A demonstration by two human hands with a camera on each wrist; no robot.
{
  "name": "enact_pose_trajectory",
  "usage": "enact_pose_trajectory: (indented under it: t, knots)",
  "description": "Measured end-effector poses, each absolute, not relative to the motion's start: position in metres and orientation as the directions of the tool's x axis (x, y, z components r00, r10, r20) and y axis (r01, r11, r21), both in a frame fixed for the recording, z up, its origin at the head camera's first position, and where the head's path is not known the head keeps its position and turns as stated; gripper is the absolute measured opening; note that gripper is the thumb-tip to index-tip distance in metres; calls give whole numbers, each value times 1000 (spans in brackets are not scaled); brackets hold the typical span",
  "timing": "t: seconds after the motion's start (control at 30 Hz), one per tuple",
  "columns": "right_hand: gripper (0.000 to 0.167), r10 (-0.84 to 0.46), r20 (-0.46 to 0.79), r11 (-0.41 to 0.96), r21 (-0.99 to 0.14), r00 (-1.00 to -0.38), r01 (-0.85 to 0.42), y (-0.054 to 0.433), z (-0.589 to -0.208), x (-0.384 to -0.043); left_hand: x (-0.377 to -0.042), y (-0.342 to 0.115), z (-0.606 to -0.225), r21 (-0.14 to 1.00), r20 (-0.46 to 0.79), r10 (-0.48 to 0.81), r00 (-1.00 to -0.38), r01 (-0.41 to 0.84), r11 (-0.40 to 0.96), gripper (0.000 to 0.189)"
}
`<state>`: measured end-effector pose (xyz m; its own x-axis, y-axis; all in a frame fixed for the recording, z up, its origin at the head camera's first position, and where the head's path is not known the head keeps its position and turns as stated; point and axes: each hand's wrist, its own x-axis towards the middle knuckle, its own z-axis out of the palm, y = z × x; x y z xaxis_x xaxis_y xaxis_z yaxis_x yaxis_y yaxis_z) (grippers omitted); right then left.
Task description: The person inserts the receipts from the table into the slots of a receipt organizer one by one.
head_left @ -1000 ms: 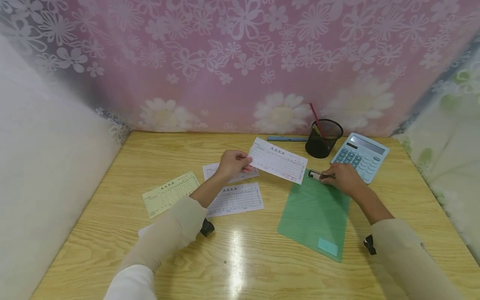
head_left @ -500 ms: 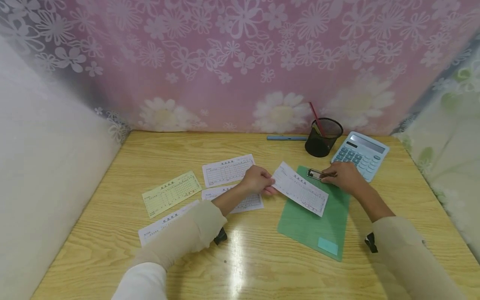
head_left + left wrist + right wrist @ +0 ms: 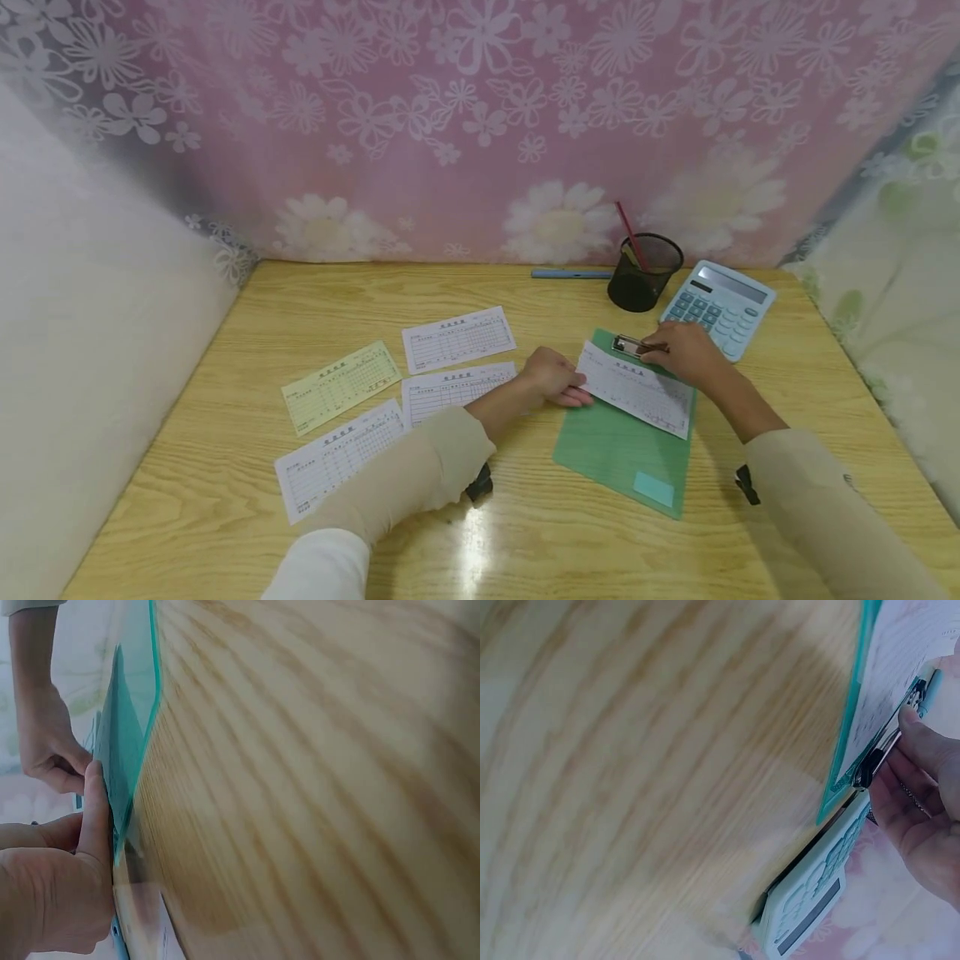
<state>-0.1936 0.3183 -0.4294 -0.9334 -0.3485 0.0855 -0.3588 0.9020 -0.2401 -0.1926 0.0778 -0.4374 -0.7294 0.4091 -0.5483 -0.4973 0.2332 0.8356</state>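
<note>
My left hand (image 3: pixel 555 377) pinches the left edge of a white printed receipt slip (image 3: pixel 637 392). The slip lies tilted across the upper part of a green clipboard (image 3: pixel 600 446), its top edge just under the metal clip (image 3: pixel 628 345). At the head of the board, my right hand (image 3: pixel 681 350) grips the clip. In the right wrist view, the thumb and fingers of that hand (image 3: pixel 922 787) squeeze the clip (image 3: pixel 877 761), beside the slip (image 3: pixel 896 667). The left wrist view has the left hand (image 3: pixel 64 892) at the board's edge (image 3: pixel 135 765).
Left of the board lie a yellow slip (image 3: pixel 341 387) and three white slips (image 3: pixel 457 337), one partly under the left sleeve. A light blue calculator (image 3: pixel 720 308), a black mesh pen cup (image 3: pixel 643 273) and a blue pen (image 3: pixel 570 273) stand behind. A floral curtain (image 3: pixel 480 125) closes the back.
My left hand has brought the white slip right and down, from above the table onto the clipboard near the clip. The right hand has stayed at the clip.
</note>
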Motion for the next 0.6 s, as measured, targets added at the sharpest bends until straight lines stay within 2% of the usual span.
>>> enact_pose_trajectory:
  t: [0.2, 0.33, 0.6]
  knots:
    - [21, -329, 41, 918, -222, -943, -330, 313, -429, -194, -189, 87, -442, 843, -538, 364, -760, -495, 213, 5]
    - [23, -305, 3, 934, -195, -952, -299, 311, -429, -193, -188, 92, -445, 841, -540, 335, -772, -491, 225, 8]
    - [21, -346, 43, 918, -190, -937, -347, 312, -427, -191, -188, 97, -445, 838, -545, 297, -784, -495, 231, 10]
